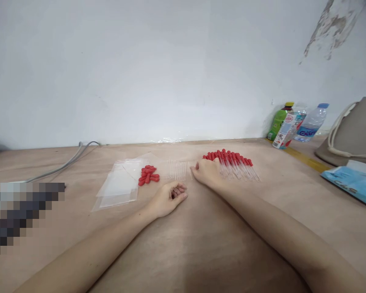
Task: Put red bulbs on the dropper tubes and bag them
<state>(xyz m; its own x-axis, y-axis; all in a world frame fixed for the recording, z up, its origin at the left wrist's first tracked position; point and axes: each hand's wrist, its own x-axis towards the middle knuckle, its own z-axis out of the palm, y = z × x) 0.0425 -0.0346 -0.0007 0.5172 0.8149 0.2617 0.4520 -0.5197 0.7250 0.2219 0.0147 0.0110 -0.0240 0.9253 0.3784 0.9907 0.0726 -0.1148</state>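
Observation:
My left hand (pixel 168 198) rests on the wooden table (pixel 201 244), palm up, fingers curled loosely with nothing visible in them. My right hand (pixel 208 171) lies palm down, fingers together, its tips touching the right end of a row of clear glass tubes (pixel 177 169). Just right of that hand lies a row of assembled droppers with red bulbs (pixel 232 162). A small heap of loose red rubber bulbs (pixel 148 174) sits left of the tubes, beside a stack of clear plastic bags (pixel 118 185).
Three bottles (pixel 293 124) stand at the back right against the white wall. A beige bag (pixel 354 132) and a blue packet (pixel 352 183) lie at the right edge. A grey cable (pixel 67 162) runs along the left; a blurred-out patch covers the left edge.

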